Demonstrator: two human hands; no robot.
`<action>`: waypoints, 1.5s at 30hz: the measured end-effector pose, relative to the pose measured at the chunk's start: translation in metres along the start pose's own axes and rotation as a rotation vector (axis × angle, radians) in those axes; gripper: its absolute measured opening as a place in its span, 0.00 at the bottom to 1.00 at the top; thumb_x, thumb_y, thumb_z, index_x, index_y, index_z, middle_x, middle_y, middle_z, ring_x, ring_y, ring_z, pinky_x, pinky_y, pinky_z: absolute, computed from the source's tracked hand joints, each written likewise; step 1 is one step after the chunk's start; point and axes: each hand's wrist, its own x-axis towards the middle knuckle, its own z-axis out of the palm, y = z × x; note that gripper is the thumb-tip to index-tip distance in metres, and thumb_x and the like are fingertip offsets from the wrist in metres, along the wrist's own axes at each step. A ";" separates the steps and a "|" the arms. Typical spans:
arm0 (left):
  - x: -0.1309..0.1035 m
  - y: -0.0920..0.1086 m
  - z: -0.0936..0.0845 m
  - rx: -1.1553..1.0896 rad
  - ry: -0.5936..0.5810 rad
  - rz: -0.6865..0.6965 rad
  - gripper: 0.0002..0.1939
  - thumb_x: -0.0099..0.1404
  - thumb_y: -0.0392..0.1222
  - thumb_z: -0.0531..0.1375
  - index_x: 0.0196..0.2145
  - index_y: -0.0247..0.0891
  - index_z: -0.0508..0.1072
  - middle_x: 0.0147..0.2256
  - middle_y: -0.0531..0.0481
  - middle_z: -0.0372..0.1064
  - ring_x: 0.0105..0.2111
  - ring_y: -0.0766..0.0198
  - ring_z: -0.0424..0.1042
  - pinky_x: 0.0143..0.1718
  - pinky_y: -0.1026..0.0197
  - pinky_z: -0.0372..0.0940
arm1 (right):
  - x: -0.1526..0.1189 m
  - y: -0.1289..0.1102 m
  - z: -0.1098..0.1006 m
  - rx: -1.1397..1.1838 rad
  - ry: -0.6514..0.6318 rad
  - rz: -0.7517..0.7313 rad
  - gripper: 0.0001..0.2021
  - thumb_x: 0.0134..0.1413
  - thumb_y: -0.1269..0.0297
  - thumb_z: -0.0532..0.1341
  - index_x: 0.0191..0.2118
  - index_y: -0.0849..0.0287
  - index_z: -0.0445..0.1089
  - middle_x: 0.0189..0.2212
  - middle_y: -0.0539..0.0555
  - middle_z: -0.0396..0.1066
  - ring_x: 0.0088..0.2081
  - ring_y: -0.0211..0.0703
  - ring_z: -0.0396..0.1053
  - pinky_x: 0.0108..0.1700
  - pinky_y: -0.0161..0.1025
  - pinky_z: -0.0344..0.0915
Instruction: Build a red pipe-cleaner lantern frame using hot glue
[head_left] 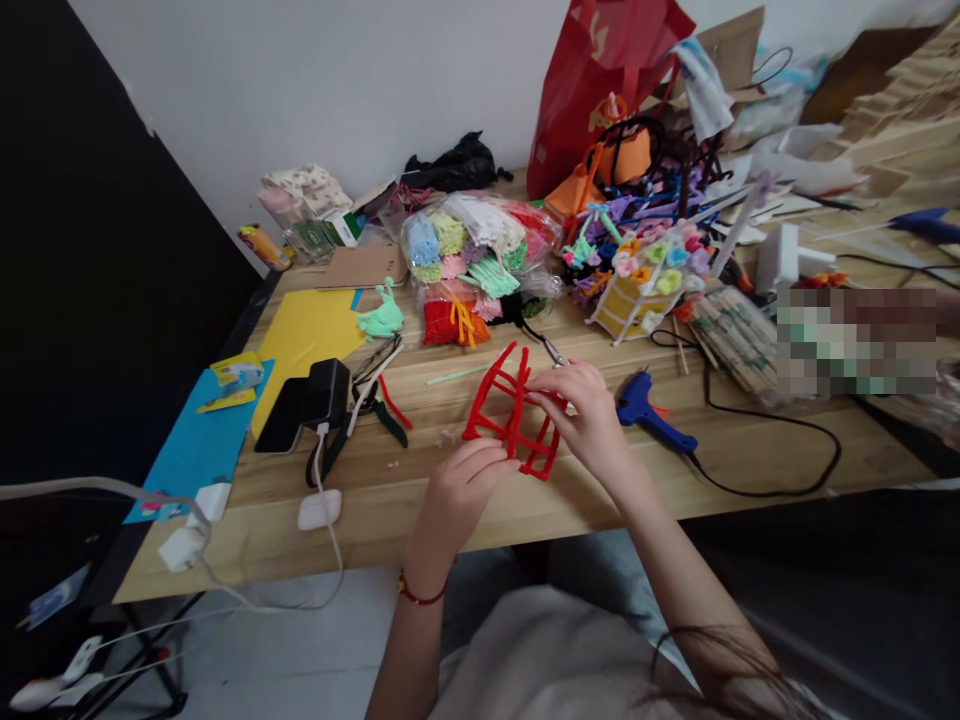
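Observation:
A red fuzzy frame, built of thin bars with open gaps, is held up over the wooden table. My left hand grips its lower edge, fingers closed. On the frame's upper right side, the thumb and fingers of my right hand pinch a bar. A blue glue gun lies right of my right hand, its black cord running right. Behind the frame are a thin green stick and a metal-tipped tool. Dark-handled pliers and a short red strip lie to the left.
Left are a phone, a black charger, a white case with cables, and blue and yellow sheets. Bagged colourful bundles, a flower basket and a red bag stand behind. Wrapped sticks lie right.

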 end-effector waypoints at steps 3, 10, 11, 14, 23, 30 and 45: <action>-0.002 0.001 -0.002 0.008 -0.006 -0.002 0.12 0.67 0.30 0.54 0.42 0.36 0.75 0.40 0.45 0.76 0.47 0.61 0.72 0.46 0.56 0.73 | 0.000 0.001 0.000 0.023 -0.003 0.016 0.04 0.58 0.65 0.61 0.39 0.53 0.71 0.35 0.53 0.76 0.39 0.48 0.71 0.52 0.51 0.60; -0.001 0.000 -0.004 0.066 -0.022 0.057 0.11 0.67 0.29 0.54 0.41 0.33 0.75 0.40 0.43 0.76 0.47 0.60 0.73 0.47 0.56 0.74 | 0.002 -0.006 0.005 0.045 -0.002 0.050 0.03 0.60 0.66 0.58 0.38 0.55 0.69 0.34 0.55 0.74 0.38 0.48 0.69 0.44 0.46 0.64; -0.001 0.000 -0.004 0.079 -0.022 0.067 0.11 0.67 0.29 0.54 0.41 0.32 0.75 0.40 0.43 0.76 0.47 0.60 0.73 0.47 0.56 0.74 | 0.001 -0.007 0.006 0.042 0.006 0.051 0.03 0.60 0.66 0.58 0.38 0.55 0.69 0.34 0.55 0.73 0.38 0.48 0.69 0.44 0.46 0.64; -0.003 0.001 -0.004 0.098 -0.022 0.074 0.11 0.68 0.30 0.53 0.42 0.32 0.75 0.40 0.43 0.75 0.47 0.60 0.73 0.47 0.55 0.74 | 0.000 -0.010 0.010 0.040 0.029 0.050 0.02 0.60 0.66 0.58 0.38 0.55 0.68 0.35 0.55 0.73 0.39 0.48 0.69 0.45 0.47 0.64; -0.012 -0.007 -0.003 0.176 0.023 -0.069 0.09 0.66 0.29 0.55 0.41 0.36 0.73 0.40 0.45 0.74 0.49 0.60 0.71 0.50 0.53 0.72 | 0.000 -0.017 0.001 0.428 0.067 0.275 0.08 0.53 0.62 0.65 0.39 0.55 0.69 0.34 0.54 0.75 0.38 0.46 0.73 0.43 0.44 0.69; -0.005 -0.016 -0.025 0.265 0.137 -0.058 0.10 0.64 0.26 0.55 0.39 0.37 0.72 0.41 0.47 0.74 0.53 0.59 0.69 0.54 0.52 0.68 | -0.001 -0.035 -0.016 0.706 0.001 0.366 0.23 0.44 0.63 0.71 0.47 0.54 0.67 0.42 0.54 0.72 0.42 0.45 0.73 0.46 0.44 0.70; -0.002 0.004 -0.040 0.270 0.026 0.029 0.11 0.64 0.25 0.55 0.39 0.38 0.72 0.42 0.47 0.76 0.56 0.58 0.67 0.55 0.52 0.67 | -0.001 -0.041 -0.016 1.128 -0.028 0.767 0.16 0.42 0.52 0.71 0.35 0.56 0.75 0.30 0.52 0.77 0.33 0.42 0.75 0.42 0.42 0.71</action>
